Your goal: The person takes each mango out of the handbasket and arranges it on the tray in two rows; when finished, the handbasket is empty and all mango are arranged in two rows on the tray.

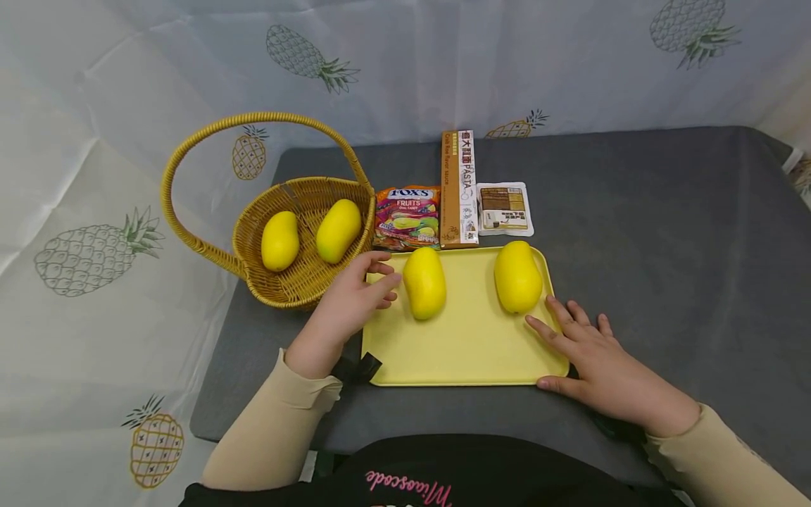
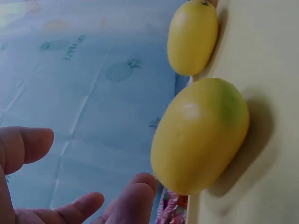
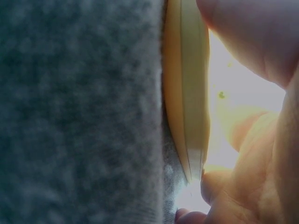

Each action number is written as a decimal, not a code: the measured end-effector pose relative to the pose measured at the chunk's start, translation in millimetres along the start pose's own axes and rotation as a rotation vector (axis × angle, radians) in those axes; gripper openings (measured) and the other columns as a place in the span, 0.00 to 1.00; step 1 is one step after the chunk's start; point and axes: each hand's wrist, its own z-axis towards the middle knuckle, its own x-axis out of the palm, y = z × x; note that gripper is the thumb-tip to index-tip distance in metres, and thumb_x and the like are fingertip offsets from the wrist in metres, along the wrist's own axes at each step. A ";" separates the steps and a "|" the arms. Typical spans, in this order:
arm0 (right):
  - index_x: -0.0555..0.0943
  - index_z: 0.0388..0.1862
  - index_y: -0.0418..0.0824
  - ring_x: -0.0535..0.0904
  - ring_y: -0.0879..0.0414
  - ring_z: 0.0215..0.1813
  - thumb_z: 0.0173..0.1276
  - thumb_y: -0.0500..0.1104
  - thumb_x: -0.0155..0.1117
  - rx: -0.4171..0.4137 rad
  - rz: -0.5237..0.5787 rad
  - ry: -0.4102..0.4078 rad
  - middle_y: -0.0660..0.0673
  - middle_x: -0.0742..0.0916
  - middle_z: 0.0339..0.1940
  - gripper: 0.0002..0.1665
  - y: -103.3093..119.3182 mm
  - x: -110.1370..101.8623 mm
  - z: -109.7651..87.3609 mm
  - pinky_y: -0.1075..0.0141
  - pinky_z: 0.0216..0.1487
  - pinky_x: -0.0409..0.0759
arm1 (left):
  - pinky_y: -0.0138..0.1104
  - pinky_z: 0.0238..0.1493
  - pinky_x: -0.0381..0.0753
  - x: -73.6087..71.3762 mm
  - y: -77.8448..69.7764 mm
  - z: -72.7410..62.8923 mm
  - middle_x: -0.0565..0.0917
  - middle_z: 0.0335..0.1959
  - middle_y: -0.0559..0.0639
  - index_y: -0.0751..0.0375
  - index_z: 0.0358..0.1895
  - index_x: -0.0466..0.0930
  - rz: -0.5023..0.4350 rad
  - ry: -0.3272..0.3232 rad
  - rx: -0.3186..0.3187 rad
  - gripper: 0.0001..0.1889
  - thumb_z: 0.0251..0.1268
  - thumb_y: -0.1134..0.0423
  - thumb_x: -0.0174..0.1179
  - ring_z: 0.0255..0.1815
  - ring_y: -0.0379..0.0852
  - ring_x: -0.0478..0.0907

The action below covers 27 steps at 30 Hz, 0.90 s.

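My left hand (image 1: 348,299) hovers over the left edge of the yellow tray (image 1: 469,352), fingers loosely bent and holding nothing. Just right of its fingertips lies a yellow mango (image 1: 425,283); in the left wrist view this mango (image 2: 201,140) shows a green patch. A second mango (image 1: 517,277) lies at the tray's upper right. My right hand (image 1: 598,370) rests at the tray's right edge with its fingers spread. Its thumb is by the lower right corner. From the right wrist, the tray's rim (image 3: 194,70) appears beside the fingers.
A wicker basket (image 1: 304,278) with a tall handle stands at the left, holding one mango (image 1: 280,241) and another mango (image 1: 338,231). Behind the tray are a candy bag (image 1: 407,218), a pasta box (image 1: 459,190) and a small white pack (image 1: 505,209). A curtain (image 1: 405,63) hangs behind the grey table (image 1: 633,232).
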 end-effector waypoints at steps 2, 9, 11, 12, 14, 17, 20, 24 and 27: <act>0.62 0.92 0.55 0.44 0.18 0.89 0.70 0.66 0.76 -0.004 -0.004 -0.005 0.35 0.49 0.95 0.58 -0.3 0.6 0.3 0.16 0.79 0.37 | 0.44 0.57 0.92 -5.6 -2.3 -1.3 0.81 0.64 0.57 0.55 0.81 0.70 -0.012 0.005 0.028 0.29 0.85 0.56 0.64 0.54 0.61 0.90; 0.61 0.92 0.55 0.44 0.18 0.89 0.70 0.66 0.76 -0.008 -0.006 -0.012 0.35 0.50 0.95 0.57 -0.7 1.1 1.6 0.15 0.78 0.37 | 0.46 0.60 0.90 -25.7 -10.9 -0.8 0.79 0.65 0.62 0.63 0.81 0.68 -0.006 -0.007 0.124 0.28 0.87 0.58 0.60 0.57 0.67 0.88; 0.61 0.92 0.56 0.44 0.18 0.89 0.70 0.65 0.76 -0.008 0.001 -0.011 0.35 0.50 0.95 0.57 -0.7 1.6 1.1 0.15 0.78 0.36 | 0.47 0.62 0.90 -31.1 -13.1 -0.9 0.79 0.65 0.62 0.63 0.82 0.68 0.000 -0.021 0.127 0.28 0.87 0.58 0.60 0.58 0.67 0.87; 0.61 0.92 0.56 0.44 0.18 0.89 0.71 0.65 0.76 -0.009 0.004 -0.011 0.35 0.50 0.95 0.57 -0.6 2.0 1.0 0.15 0.78 0.36 | 0.47 0.62 0.90 -34.2 -14.1 -1.2 0.78 0.66 0.62 0.63 0.82 0.68 0.003 -0.027 0.128 0.28 0.87 0.58 0.60 0.59 0.68 0.87; 0.61 0.92 0.56 0.44 0.18 0.89 0.70 0.65 0.76 -0.007 0.008 -0.012 0.35 0.50 0.95 0.58 -0.6 2.8 0.4 0.15 0.78 0.36 | 0.46 0.61 0.90 -40.5 -16.2 -0.1 0.78 0.67 0.62 0.62 0.82 0.68 0.005 -0.043 0.132 0.29 0.87 0.58 0.60 0.59 0.68 0.87; 0.61 0.92 0.56 0.44 0.18 0.89 0.70 0.66 0.76 -0.005 0.009 -0.016 0.35 0.51 0.95 0.57 -0.9 3.8 0.6 0.16 0.79 0.36 | 0.41 0.57 0.91 -52.0 -18.4 3.0 0.77 0.67 0.62 0.62 0.82 0.67 0.014 -0.065 0.148 0.29 0.88 0.57 0.60 0.58 0.67 0.87; 0.62 0.92 0.55 0.44 0.19 0.89 0.70 0.66 0.76 -0.004 0.007 -0.019 0.35 0.51 0.95 0.57 -1.6 4.1 1.4 0.16 0.79 0.36 | 0.37 0.53 0.90 -62.4 -20.6 7.2 0.76 0.69 0.63 0.62 0.83 0.66 0.027 -0.086 0.158 0.29 0.88 0.57 0.59 0.58 0.64 0.87; 0.62 0.92 0.55 0.44 0.19 0.89 0.70 0.66 0.76 0.000 0.007 -0.020 0.35 0.51 0.95 0.57 -2.8 5.7 2.5 0.16 0.79 0.35 | 0.38 0.53 0.88 -72.6 -23.4 13.5 0.76 0.69 0.61 0.60 0.83 0.67 0.041 -0.125 0.153 0.29 0.88 0.56 0.58 0.60 0.63 0.85; 0.63 0.92 0.55 0.44 0.19 0.89 0.70 0.66 0.76 0.002 0.010 -0.024 0.36 0.51 0.95 0.57 -3.0 6.9 2.5 0.17 0.80 0.34 | 0.40 0.55 0.86 -78.6 -23.1 19.8 0.76 0.67 0.59 0.59 0.83 0.68 0.044 -0.147 0.156 0.28 0.88 0.54 0.58 0.61 0.63 0.85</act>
